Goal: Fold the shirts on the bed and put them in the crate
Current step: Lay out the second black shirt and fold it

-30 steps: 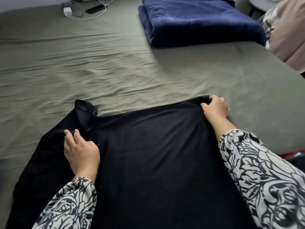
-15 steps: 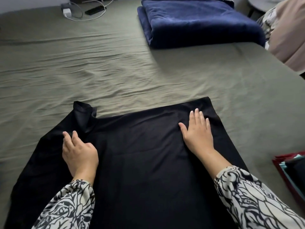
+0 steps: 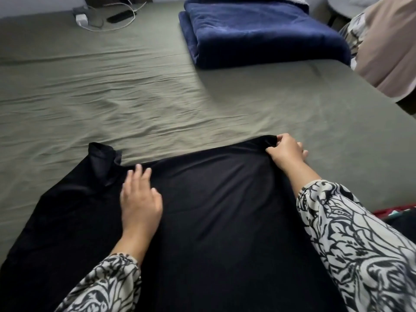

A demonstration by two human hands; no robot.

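Observation:
A black shirt (image 3: 213,217) lies spread flat on the olive-green bed sheet (image 3: 135,97) in front of me. Its far left corner stands up in a small fold. My left hand (image 3: 140,199) lies on the shirt left of the middle, fingers spread and fairly straight, slightly blurred. My right hand (image 3: 286,149) pinches the shirt's far right corner between thumb and fingers. A sliver of a red crate (image 3: 396,209) with dark cloth inside shows at the right edge, mostly hidden behind my patterned sleeve.
A folded dark blue blanket (image 3: 258,32) sits at the far side of the bed. A white charger with cable (image 3: 82,19) and a black remote (image 3: 119,15) lie at the far left. A beige pillow or cloth (image 3: 391,46) hangs over the bed's right edge.
My right hand left its flat rest on the shirt and moved to the far right corner, which it now pinches. My left hand slid rightward and forward across the shirt.

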